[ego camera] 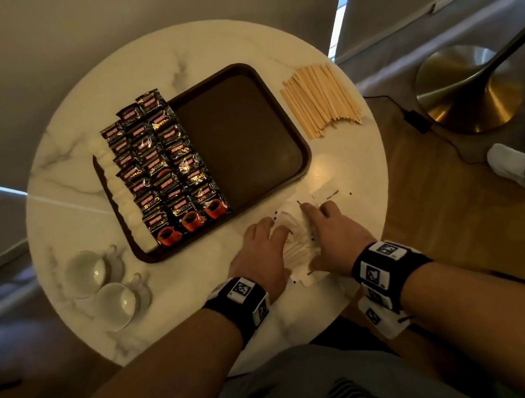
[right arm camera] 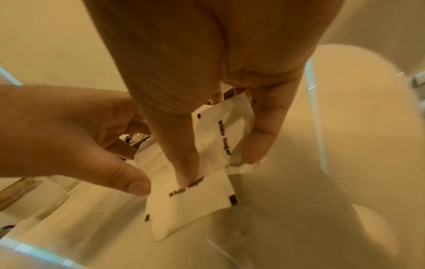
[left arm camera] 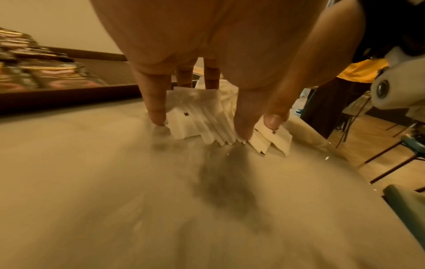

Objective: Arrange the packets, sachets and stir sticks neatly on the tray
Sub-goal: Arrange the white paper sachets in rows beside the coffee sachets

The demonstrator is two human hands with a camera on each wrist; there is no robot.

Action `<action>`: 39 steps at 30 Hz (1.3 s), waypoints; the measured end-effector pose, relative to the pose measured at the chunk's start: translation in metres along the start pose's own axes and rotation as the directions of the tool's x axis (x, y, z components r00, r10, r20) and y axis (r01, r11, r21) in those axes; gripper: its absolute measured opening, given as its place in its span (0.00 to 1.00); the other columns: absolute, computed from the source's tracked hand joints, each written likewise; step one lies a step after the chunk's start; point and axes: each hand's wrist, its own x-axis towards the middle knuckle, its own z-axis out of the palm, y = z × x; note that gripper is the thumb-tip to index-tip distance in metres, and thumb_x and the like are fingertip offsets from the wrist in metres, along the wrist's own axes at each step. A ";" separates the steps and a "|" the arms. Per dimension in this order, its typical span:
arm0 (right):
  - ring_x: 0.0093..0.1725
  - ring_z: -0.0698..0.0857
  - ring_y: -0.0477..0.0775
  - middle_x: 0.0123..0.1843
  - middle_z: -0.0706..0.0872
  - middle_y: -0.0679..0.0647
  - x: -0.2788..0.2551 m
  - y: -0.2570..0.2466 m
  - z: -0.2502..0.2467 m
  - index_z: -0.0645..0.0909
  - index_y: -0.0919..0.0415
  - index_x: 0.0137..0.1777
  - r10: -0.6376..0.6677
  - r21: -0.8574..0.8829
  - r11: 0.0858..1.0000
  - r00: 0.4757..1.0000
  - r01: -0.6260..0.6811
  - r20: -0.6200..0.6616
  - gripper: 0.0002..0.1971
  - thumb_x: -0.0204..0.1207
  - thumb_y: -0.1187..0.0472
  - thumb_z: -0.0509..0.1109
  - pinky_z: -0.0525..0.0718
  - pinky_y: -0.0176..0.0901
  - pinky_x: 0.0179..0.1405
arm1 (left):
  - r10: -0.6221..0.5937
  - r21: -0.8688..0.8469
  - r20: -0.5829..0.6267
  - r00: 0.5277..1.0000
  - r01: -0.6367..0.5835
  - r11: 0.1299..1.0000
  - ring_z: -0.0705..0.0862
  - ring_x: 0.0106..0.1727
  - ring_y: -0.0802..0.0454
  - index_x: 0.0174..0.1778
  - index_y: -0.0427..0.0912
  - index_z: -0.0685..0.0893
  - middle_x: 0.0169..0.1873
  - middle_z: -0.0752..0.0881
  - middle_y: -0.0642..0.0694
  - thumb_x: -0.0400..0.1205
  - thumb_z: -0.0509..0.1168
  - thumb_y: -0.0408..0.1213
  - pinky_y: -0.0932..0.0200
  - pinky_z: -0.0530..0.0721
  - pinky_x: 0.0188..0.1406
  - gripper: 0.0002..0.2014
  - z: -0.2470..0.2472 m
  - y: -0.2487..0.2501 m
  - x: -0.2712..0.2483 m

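— On the marble table point(ego camera: 169, 60), just in front of the tray's near edge, what have you got?

— A loose heap of white sugar sachets point(ego camera: 297, 244). They are small paper squares, fanned and overlapping, some printed "White Sugar" in dark letters with little dark marks at the corners. One more lies flat a little farther out, by the tray's near right corner.

— And your hands?

— My left hand point(ego camera: 262, 249) and right hand point(ego camera: 332, 233) bracket the heap from either side. Fingers and thumbs on both are bent down round the sachets, tips at the table, squeezing the pile between them.

— What's in the tray?

— The brown tray point(ego camera: 291, 121) holds coffee packets point(ego camera: 167, 168), black with red cups, in three overlapping rows on its left half, with a row of white sachets point(ego camera: 120, 191) along the left rim. Its right half is bare.

— The stir sticks?

— The wooden stir sticks point(ego camera: 321, 100) lie bunched on the table right of the tray. Two upturned cups point(ego camera: 98, 284) sit left of it.
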 end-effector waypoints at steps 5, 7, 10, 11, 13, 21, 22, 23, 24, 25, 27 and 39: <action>0.70 0.81 0.63 0.77 0.68 0.57 0.007 -0.033 0.012 0.52 0.50 0.91 -0.148 -0.028 0.988 0.988 0.149 0.034 0.61 0.65 0.44 0.88 0.85 0.55 0.68 | -0.127 -0.076 -0.004 0.992 0.126 0.989 0.65 0.80 0.45 0.75 0.57 0.69 0.78 0.65 0.50 0.79 0.70 0.59 0.43 0.83 0.69 0.30 -0.001 -0.032 -0.024; 0.71 0.80 0.62 0.77 0.71 0.56 0.010 -0.038 0.009 0.55 0.48 0.90 -0.178 0.008 0.984 0.982 0.178 0.056 0.58 0.66 0.41 0.86 0.84 0.55 0.70 | -0.155 -0.074 0.000 0.988 0.155 0.985 0.66 0.79 0.46 0.75 0.56 0.71 0.77 0.65 0.50 0.78 0.72 0.58 0.43 0.82 0.70 0.31 -0.003 -0.040 -0.032; 0.69 0.82 0.58 0.75 0.75 0.52 0.016 -0.025 -0.013 0.66 0.45 0.86 -0.081 0.079 0.993 0.996 0.084 -0.041 0.45 0.72 0.34 0.79 0.84 0.54 0.67 | -0.170 -0.048 -0.006 0.985 0.169 0.984 0.62 0.83 0.44 0.78 0.53 0.68 0.82 0.61 0.47 0.75 0.73 0.59 0.44 0.78 0.76 0.38 -0.004 -0.048 -0.042; 0.69 0.82 0.59 0.74 0.77 0.52 0.020 -0.016 -0.023 0.71 0.46 0.83 -0.007 0.108 0.994 0.992 0.021 -0.125 0.39 0.74 0.34 0.76 0.85 0.55 0.66 | -0.166 -0.035 -0.015 0.986 0.165 0.986 0.59 0.85 0.43 0.80 0.53 0.66 0.84 0.59 0.46 0.73 0.74 0.60 0.43 0.75 0.79 0.41 -0.003 -0.050 -0.044; 0.70 0.81 0.63 0.74 0.76 0.56 0.028 0.002 -0.043 0.75 0.49 0.79 0.147 0.154 0.982 0.956 -0.111 -0.253 0.33 0.77 0.38 0.75 0.84 0.58 0.67 | -0.154 -0.017 -0.031 0.988 0.154 0.988 0.53 0.88 0.41 0.85 0.55 0.59 0.88 0.53 0.45 0.72 0.72 0.64 0.39 0.68 0.84 0.47 -0.001 -0.050 -0.044; 0.57 0.84 0.60 0.60 0.82 0.55 0.038 -0.008 -0.027 0.79 0.49 0.64 0.034 -0.037 0.999 0.998 -0.036 -0.053 0.19 0.74 0.58 0.77 0.84 0.51 0.56 | -0.108 0.024 0.031 0.994 0.108 0.994 0.45 0.91 0.41 0.87 0.63 0.49 0.90 0.42 0.52 0.76 0.73 0.60 0.34 0.59 0.87 0.49 0.006 -0.039 -0.031; 0.57 0.85 0.60 0.59 0.84 0.54 0.038 -0.010 -0.019 0.80 0.50 0.64 0.020 -0.027 0.999 1.000 -0.020 -0.022 0.18 0.75 0.60 0.76 0.84 0.49 0.54 | -0.120 0.006 0.021 0.993 0.120 0.993 0.48 0.90 0.41 0.86 0.61 0.53 0.90 0.46 0.50 0.76 0.73 0.59 0.35 0.62 0.87 0.47 0.006 -0.040 -0.032; 0.57 0.86 0.59 0.59 0.86 0.54 0.039 -0.010 -0.015 0.82 0.50 0.63 0.015 -0.016 1.000 1.000 -0.015 0.000 0.16 0.76 0.62 0.74 0.83 0.47 0.54 | -0.129 -0.015 0.005 0.992 0.129 0.992 0.51 0.89 0.42 0.85 0.60 0.56 0.89 0.50 0.49 0.75 0.74 0.59 0.36 0.65 0.85 0.46 0.005 -0.042 -0.033; 0.56 0.86 0.57 0.59 0.87 0.53 0.039 -0.010 -0.012 0.83 0.49 0.61 0.018 -0.006 1.000 1.000 -0.018 0.012 0.14 0.77 0.63 0.74 0.83 0.46 0.53 | -0.131 -0.034 -0.008 0.991 0.131 0.991 0.54 0.89 0.43 0.84 0.59 0.58 0.88 0.53 0.48 0.74 0.75 0.59 0.38 0.68 0.84 0.45 0.005 -0.044 -0.035; 0.56 0.86 0.56 0.59 0.88 0.53 0.040 -0.008 -0.011 0.84 0.48 0.59 0.027 0.004 1.000 1.000 -0.028 0.015 0.12 0.77 0.62 0.74 0.84 0.46 0.53 | -0.131 -0.049 -0.018 0.991 0.130 0.990 0.55 0.88 0.43 0.84 0.58 0.59 0.87 0.55 0.48 0.74 0.75 0.58 0.39 0.70 0.83 0.45 0.005 -0.046 -0.037; 0.55 0.85 0.54 0.58 0.85 0.51 0.042 -0.007 -0.014 0.86 0.49 0.60 0.035 0.027 0.999 0.999 -0.035 -0.012 0.12 0.77 0.58 0.76 0.84 0.46 0.54 | -0.142 -0.060 -0.027 0.989 0.141 0.988 0.57 0.87 0.44 0.85 0.57 0.57 0.87 0.57 0.48 0.74 0.75 0.58 0.41 0.69 0.84 0.47 0.004 -0.052 -0.043; 0.66 0.83 0.60 0.67 0.84 0.54 0.054 -0.097 -0.003 0.77 0.52 0.73 -0.035 -0.125 0.991 0.999 0.038 0.023 0.43 0.60 0.31 0.82 0.86 0.57 0.65 | -0.200 -0.072 -0.065 0.978 0.195 0.978 0.64 0.80 0.45 0.80 0.51 0.69 0.82 0.63 0.49 0.79 0.71 0.56 0.47 0.77 0.75 0.34 0.002 -0.064 -0.052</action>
